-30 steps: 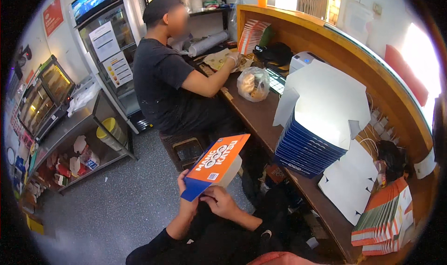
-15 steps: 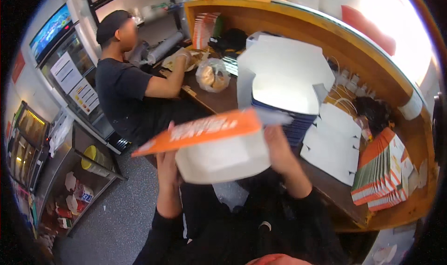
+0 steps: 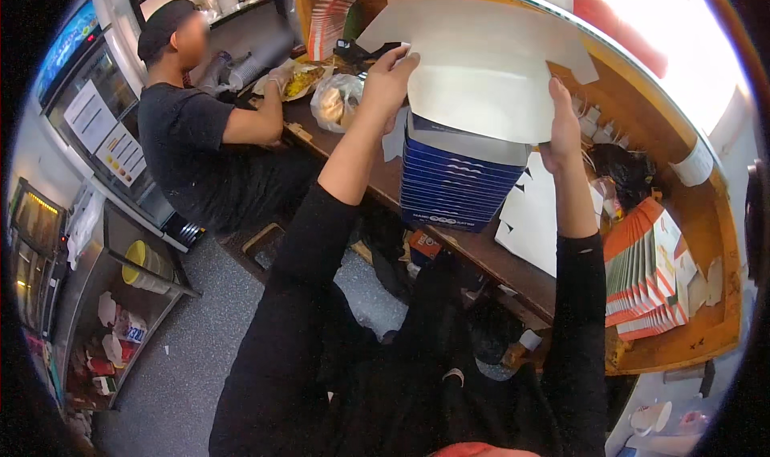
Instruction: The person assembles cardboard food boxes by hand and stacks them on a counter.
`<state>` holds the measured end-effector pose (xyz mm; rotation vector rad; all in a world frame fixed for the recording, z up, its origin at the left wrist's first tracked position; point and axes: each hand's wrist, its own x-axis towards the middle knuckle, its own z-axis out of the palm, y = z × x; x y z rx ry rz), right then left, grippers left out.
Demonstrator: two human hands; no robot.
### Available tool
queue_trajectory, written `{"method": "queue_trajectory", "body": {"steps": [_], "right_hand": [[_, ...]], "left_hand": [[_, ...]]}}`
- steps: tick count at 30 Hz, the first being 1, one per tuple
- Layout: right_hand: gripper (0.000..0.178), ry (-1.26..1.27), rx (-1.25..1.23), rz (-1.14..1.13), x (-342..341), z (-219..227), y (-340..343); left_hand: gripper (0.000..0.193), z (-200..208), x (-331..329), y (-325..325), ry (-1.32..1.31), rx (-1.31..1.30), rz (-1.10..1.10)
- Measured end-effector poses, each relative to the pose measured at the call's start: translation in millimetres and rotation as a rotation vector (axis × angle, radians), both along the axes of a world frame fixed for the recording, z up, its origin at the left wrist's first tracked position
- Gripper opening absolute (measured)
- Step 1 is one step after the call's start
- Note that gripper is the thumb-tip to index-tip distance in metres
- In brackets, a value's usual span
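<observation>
The step in hand appears to be setting a folded white box (image 3: 481, 88) onto the stack (image 3: 461, 180) of blue-sided boxes on the wooden counter (image 3: 481, 248).

- Left hand (image 3: 391, 76): fingers closed on the box's left edge, thumb underneath.
- Right hand (image 3: 564, 128): fingers curled around the box's right edge.
- Box: held just above the stack top, tilted, its open lid raised toward the far side.

Next move, as judged: lowering the box squarely calls for aligning its base with the stack below, then easing both grips together.

Count:
- One box held.
- One blue stack; its layers are too many to count.
- One row of orange flats (image 3: 642, 276) on the right.
- One set of white blanks (image 3: 533, 224) beside the stack.
- One bag (image 3: 335, 102) to the left.
- One other person (image 3: 196, 136), seated at the far left.
</observation>
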<state>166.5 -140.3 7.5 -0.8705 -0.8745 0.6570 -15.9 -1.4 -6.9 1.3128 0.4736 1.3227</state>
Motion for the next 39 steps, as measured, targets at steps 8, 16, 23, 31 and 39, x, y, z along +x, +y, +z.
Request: {"method": "queue_trajectory", "body": {"steps": [8, 16, 23, 31, 39], "right_hand": [[0.053, 0.026, -0.272, 0.143, 12, -24, 9], [0.045, -0.188, -0.474, 0.052, 29, -20, 8], [0.047, -0.535, -0.585, -0.053, 59, -27, 29], [0.043, -0.48, -0.718, -0.043, 61, -25, 35], [0.027, -2.131, -0.652, -0.366, 65, -23, 53]], "left_hand": [[0.035, -23, -15, 18, 0.609, 0.351, 0.198], [0.04, -20, 0, 28, 0.667, 0.167, 0.175], [0.034, -18, 13, 59, 1.317, 0.943, 0.306], [0.036, -8, 16, 53, 0.918, 0.165, 0.062], [0.036, 8, 32, 35, 1.387, 0.725, 0.164]]}}
